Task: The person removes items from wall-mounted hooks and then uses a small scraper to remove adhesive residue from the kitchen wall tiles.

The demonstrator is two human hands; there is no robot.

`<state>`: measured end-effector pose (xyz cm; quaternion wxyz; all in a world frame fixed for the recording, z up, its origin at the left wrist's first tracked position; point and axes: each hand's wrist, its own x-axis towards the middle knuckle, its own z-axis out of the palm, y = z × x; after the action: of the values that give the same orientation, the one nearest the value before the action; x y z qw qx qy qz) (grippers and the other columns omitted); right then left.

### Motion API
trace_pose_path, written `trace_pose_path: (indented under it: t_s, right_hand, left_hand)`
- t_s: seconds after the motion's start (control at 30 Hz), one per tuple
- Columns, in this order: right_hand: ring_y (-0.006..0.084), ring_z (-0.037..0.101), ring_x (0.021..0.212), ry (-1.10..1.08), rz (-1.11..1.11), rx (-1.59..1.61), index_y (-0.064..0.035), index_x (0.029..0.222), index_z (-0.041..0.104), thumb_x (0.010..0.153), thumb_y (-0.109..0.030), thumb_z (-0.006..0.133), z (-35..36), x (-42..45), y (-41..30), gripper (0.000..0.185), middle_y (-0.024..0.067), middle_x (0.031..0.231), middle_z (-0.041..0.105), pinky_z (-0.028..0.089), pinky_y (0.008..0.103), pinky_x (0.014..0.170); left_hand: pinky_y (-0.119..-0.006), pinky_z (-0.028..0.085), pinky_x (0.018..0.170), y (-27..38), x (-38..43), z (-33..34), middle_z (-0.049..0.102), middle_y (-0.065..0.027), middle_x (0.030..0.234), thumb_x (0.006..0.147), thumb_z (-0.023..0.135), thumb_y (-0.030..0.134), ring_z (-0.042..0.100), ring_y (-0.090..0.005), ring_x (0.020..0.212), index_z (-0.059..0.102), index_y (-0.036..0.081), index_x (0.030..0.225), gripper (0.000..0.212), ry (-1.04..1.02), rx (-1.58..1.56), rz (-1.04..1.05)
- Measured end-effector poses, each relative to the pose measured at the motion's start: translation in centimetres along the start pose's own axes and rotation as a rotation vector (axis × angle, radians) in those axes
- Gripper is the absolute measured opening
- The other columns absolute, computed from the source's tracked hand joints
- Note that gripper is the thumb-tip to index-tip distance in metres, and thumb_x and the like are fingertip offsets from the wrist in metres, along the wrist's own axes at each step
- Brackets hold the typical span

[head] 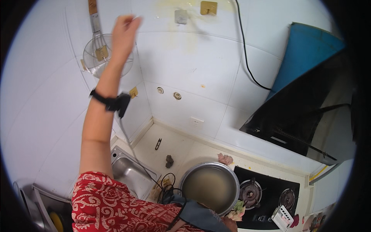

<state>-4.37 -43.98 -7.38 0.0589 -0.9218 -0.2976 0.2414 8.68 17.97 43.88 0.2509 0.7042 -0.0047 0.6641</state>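
Observation:
My left hand (126,33) is raised towards the tiled wall, blurred, with its fingers curled; I cannot tell whether anything is in it. A black strap with a small device (114,103) is around that forearm, and a cable trails down from it. Behind the hand and forearm, a wire-mesh skimmer (94,62) with a wooden handle (92,7) hangs against the wall, partly hidden by my arm. My right hand is out of view. Below me, a large metal pot (210,185) of cloudy liquid stands on the counter.
A steel sink (130,171) lies left of the pot. Thread snips (158,144) and a dark scouring pad (169,161) rest on the counter (185,145). A pink cloth (225,158) lies behind the pot. To the right are a gas hob (266,191) and a black range hood (289,113).

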Motion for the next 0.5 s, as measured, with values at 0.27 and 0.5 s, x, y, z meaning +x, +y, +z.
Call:
trace_pose_path:
  t_s: [0.27, 0.5]
  right_hand:
    - [0.0315, 0.068, 0.084, -0.006, -0.017, -0.004, -0.0226, 0.126, 0.053, 0.086, -0.043, 0.056, -0.2, 0.4, 0.4, 0.045, 0.01, 0.098, 0.063, 0.054, 0.0466, 0.064]
    - [0.0316, 0.068, 0.084, -0.02, 0.029, 0.031, -0.022, 0.126, 0.053, 0.086, -0.043, 0.056, -0.3, 0.4, -0.5, 0.046, 0.0101, 0.097, 0.063, 0.054, 0.0466, 0.064]
  left_hand:
    - [-0.04, 0.046, 0.096, -0.7, 8.3, 17.8, 0.058, -0.0192, 0.123, 0.085, 0.057, 0.012, 0.06, -0.0346, 0.107, 0.061, -0.001, 0.112, 0.03, -0.066, 0.359, 0.735]
    - [-0.035, 0.047, 0.08, -2.8, 7.5, 16.0, 0.063, -0.0071, 0.093, 0.096, 0.056, 0.03, 0.058, -0.0249, 0.084, 0.06, 0.008, 0.091, 0.023, -0.623, 0.446, 0.624]
